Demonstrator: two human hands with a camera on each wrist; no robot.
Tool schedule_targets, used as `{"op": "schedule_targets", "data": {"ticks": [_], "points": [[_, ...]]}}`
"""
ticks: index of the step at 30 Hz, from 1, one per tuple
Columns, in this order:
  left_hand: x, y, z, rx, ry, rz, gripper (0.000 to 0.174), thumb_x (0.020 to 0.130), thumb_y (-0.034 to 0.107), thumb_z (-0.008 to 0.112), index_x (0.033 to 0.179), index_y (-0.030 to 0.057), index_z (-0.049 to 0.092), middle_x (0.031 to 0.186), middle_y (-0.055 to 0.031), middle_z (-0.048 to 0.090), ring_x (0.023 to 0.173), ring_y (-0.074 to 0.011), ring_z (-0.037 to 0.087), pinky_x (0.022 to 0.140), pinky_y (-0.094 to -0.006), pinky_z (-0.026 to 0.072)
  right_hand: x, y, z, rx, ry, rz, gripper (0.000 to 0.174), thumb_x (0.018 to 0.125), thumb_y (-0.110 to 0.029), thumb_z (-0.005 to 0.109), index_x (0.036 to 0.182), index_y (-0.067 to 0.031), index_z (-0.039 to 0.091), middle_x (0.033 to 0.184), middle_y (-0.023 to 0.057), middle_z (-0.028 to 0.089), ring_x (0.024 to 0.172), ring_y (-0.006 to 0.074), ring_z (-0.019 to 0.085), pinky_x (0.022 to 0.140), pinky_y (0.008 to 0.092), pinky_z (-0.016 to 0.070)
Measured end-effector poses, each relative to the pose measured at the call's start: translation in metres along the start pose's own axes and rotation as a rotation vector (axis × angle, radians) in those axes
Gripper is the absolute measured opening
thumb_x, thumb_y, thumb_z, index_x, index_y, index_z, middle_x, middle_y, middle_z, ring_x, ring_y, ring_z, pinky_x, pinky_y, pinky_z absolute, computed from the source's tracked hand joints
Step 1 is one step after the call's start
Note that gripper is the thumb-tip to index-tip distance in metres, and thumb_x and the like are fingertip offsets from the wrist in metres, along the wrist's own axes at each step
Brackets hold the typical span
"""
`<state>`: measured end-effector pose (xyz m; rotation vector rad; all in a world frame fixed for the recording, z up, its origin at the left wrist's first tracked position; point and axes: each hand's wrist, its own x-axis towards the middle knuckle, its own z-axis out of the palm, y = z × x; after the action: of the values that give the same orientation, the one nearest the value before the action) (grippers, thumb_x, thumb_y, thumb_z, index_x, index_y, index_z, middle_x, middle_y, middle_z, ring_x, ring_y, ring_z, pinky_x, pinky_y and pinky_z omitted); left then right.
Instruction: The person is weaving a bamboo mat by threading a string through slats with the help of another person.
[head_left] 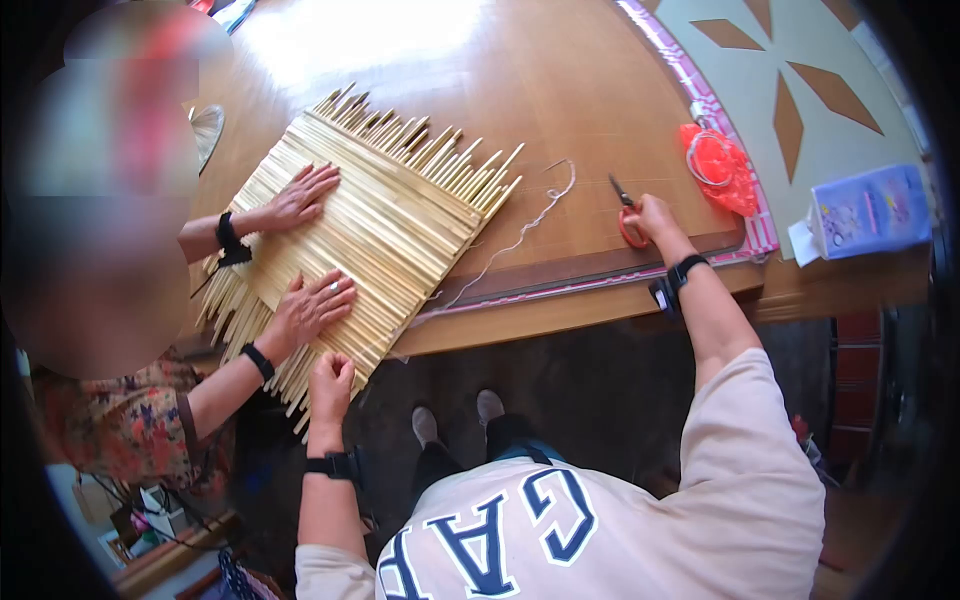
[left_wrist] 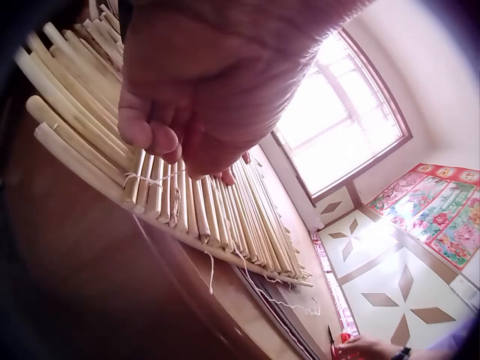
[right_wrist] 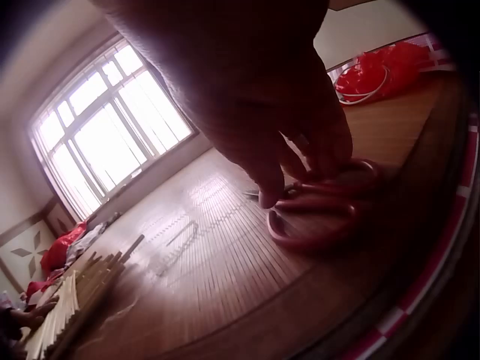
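A mat of pale sticks (head_left: 385, 205), tied side by side with white string (left_wrist: 146, 180), lies on the table. My left hand (head_left: 331, 385) is at its near corner, fingers curled; in the left wrist view the string runs from the stick ends up to the fingertips, which pinch it. Off to the right, my right hand (head_left: 655, 218) holds red-handled scissors (head_left: 630, 225) low over the table, thumb and fingers at the base of the handles (right_wrist: 311, 225), blades pointing away. Another person's two hands (head_left: 305, 195) rest flat on the mat.
Loose white string (head_left: 525, 230) trails from the mat across the wooden table (head_left: 590, 120). A red plastic bag (head_left: 718, 170) with a white ring lies at the right, and a blue tissue pack (head_left: 870, 212) sits beyond the pink-checked edging (head_left: 690, 80). The other person stands at the left.
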<state>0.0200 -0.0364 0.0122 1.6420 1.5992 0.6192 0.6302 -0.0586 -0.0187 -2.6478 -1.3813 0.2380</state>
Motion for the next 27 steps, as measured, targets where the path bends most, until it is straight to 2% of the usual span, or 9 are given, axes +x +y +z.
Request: {"op": "schedule_targets", "data": {"ticks": [2,3,4,8,10,14,19,21,27], "points": [[0.008,-0.010,-0.007,0.064,-0.038,0.098,0.011,0.076,0.007,0.059,0.071,0.0000,0.053,0.064,-0.0068,0.052,0.056,-0.0138,0.049,0.053,-0.0273,0.0419,-0.010,0.005,0.039,0.104,0.123,-0.156,0.037,0.058,-0.026,0.080,0.076,0.0003,0.060,0.077,0.0186,0.062,0.071,0.0322,0.060,0.064,0.0382,0.0481],[0.013,0.005,-0.009,0.026,-0.107,-0.066,0.011,0.075,0.007,0.060,0.071,-0.0003,0.053,0.064,-0.0079,0.052,0.058,-0.0162,0.050,0.055,-0.0284,0.0420,-0.005,0.026,0.045,0.140,0.192,-0.181,0.036,0.058,-0.025,0.079,0.075,0.0004,0.060,0.075,0.0188,0.062,0.068,0.0318,0.060,0.062,0.0378,0.0483],[0.017,-0.006,-0.012,0.092,-0.066,0.117,0.010,0.074,0.007,0.060,0.072,0.0000,0.053,0.064,-0.0072,0.052,0.057,-0.0150,0.050,0.053,-0.0280,0.0419,-0.013,0.014,0.050,0.145,0.129,-0.184,0.035,0.059,-0.024,0.078,0.074,0.0004,0.059,0.074,0.0185,0.061,0.067,0.0302,0.060,0.063,0.0376,0.0483],[0.028,-0.006,-0.019,0.067,-0.135,0.051,0.011,0.073,0.008,0.061,0.073,-0.0006,0.054,0.066,-0.0068,0.053,0.061,-0.0135,0.051,0.057,-0.0272,0.0433,-0.009,0.023,0.031,0.123,-0.099,-0.098,0.026,0.066,-0.021,0.073,0.072,-0.0011,0.058,0.071,0.0132,0.060,0.068,0.0227,0.060,0.062,0.0362,0.0485],[0.034,-0.003,-0.018,0.034,-0.164,0.029,0.011,0.072,0.008,0.061,0.073,-0.0007,0.054,0.066,-0.0069,0.053,0.062,-0.0136,0.052,0.058,-0.0274,0.0436,-0.024,0.002,0.000,0.550,-0.558,0.228,0.017,0.073,-0.014,0.065,0.080,-0.0024,0.055,0.075,0.0094,0.059,0.068,0.0178,0.060,0.058,0.0329,0.0493],[0.046,-0.002,-0.014,0.008,-0.243,0.050,0.010,0.072,0.008,0.061,0.073,-0.0001,0.055,0.071,-0.0069,0.055,0.064,-0.0143,0.052,0.059,-0.0282,0.0439,-0.110,-0.086,-0.040,1.114,-0.634,0.014,0.022,0.079,-0.001,0.053,0.100,-0.0003,0.045,0.078,0.0083,0.058,0.066,0.0162,0.058,0.055,0.0274,0.0486],[0.051,0.002,-0.019,0.029,-0.318,0.063,0.010,0.072,0.009,0.062,0.073,0.0012,0.057,0.076,-0.0068,0.054,0.068,-0.0158,0.052,0.062,-0.0289,0.0439,-0.218,-0.202,-0.024,0.783,-0.812,-0.381,0.062,0.058,-0.028,0.082,0.100,0.0016,0.049,0.088,0.0101,0.060,0.081,0.0172,0.059,0.072,0.0304,0.0477],[0.051,0.002,-0.021,0.011,-0.378,0.064,0.011,0.072,0.010,0.063,0.073,0.0015,0.057,0.077,-0.0074,0.054,0.070,-0.0176,0.052,0.064,-0.0298,0.0436,-0.248,-0.262,-0.002,0.382,-0.659,-0.678,0.073,0.055,-0.051,0.076,0.099,0.0019,0.053,0.096,0.0196,0.059,0.091,0.0321,0.058,0.079,0.0376,0.0461],[0.051,0.003,-0.019,0.001,-0.390,0.082,0.012,0.072,0.010,0.064,0.073,0.0004,0.056,0.076,-0.0091,0.054,0.072,-0.0191,0.054,0.065,-0.0314,0.0435,-0.270,-0.333,0.030,0.326,-0.491,-0.704,0.074,0.057,-0.056,0.073,0.096,0.0033,0.050,0.089,0.0212,0.058,0.088,0.0343,0.057,0.077,0.0414,0.0462]]}}
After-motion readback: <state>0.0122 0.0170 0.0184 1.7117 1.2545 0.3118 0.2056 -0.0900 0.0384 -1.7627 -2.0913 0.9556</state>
